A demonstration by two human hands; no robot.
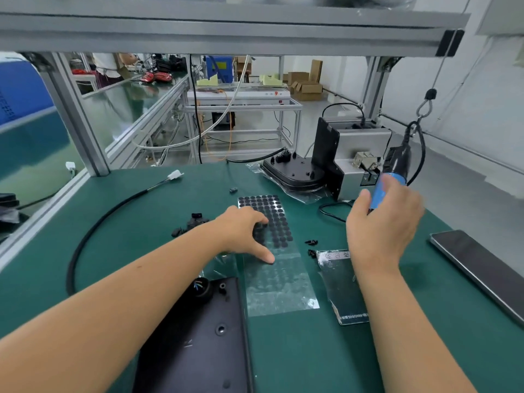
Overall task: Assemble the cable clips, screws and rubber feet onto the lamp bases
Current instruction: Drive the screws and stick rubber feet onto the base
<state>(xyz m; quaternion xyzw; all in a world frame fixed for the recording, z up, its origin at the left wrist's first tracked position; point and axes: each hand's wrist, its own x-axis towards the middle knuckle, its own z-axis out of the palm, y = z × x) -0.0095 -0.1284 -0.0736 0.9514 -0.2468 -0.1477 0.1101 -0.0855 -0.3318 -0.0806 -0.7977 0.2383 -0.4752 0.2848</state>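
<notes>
left hand (246, 228) fingertips on rubber feet sheet (272, 222), right hand (380, 222) at hanging blue screwdriver (390, 180), lamp base (198, 336) near, green bench (141, 222)
</notes>
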